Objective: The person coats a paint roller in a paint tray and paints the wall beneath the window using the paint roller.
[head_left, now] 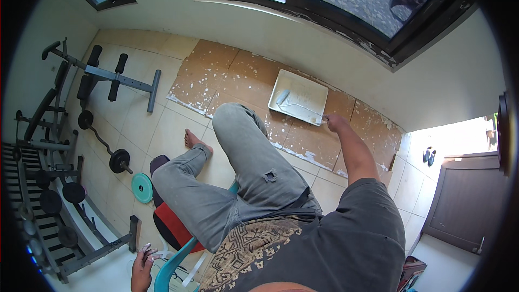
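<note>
My right hand [336,123] is closed on the handle of a paint roller, out in front and to the right. The roller's pale sleeve [283,96] rests in a white paint tray [301,79] holding pale paint. The tray lies on paint-spattered brown cardboard [251,70] along the wall. Low on the left, my left hand [142,271] hangs beside the arm of a teal chair [172,264]. Its fingers are loosely curled and apart, with white marks on the tips, and I see nothing held in them.
Gym gear stands at the left: a bench [121,78], a curl-bar barbell [102,140] and a weight rack [51,200]. A green plate [142,187] lies by my leg. Dark-framed windows [294,0] are above the wall. A dark cabinet [462,205] and slippers [429,156] are at the right.
</note>
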A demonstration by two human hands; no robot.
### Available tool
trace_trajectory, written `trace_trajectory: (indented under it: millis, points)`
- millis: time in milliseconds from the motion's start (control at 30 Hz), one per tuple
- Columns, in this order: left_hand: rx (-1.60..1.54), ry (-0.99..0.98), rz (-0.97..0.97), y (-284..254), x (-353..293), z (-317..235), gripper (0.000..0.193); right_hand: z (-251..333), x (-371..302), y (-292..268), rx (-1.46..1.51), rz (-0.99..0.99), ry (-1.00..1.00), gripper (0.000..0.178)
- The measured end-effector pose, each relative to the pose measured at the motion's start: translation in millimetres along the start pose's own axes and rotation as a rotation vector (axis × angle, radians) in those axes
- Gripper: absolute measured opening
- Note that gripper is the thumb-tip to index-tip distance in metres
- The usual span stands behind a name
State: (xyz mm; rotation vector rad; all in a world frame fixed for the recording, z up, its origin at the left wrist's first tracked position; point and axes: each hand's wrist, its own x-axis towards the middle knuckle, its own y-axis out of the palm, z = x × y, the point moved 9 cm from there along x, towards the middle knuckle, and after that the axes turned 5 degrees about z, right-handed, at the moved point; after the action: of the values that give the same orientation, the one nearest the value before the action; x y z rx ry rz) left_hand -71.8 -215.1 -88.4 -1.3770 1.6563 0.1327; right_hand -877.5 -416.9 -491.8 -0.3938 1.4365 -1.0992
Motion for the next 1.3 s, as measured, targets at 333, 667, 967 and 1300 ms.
trace_trajectory:
  millis: [333,667,967,1300]
  points:
    - [-0.012,0.000,0.041,-4,11,15,0.053,-2,23,-1,0.052,0.023,0.055,0.033]
    - [-0.037,0.001,0.048,-9,14,27,0.051,-1,-82,38,0.329,-0.301,0.274,0.034]
    - [-0.063,0.090,0.029,-12,8,17,0.052,26,-109,128,0.537,-0.405,0.281,0.030]
    - [-0.082,0.168,0.014,-10,6,-2,0.053,42,-87,161,0.536,-0.328,0.280,0.037]
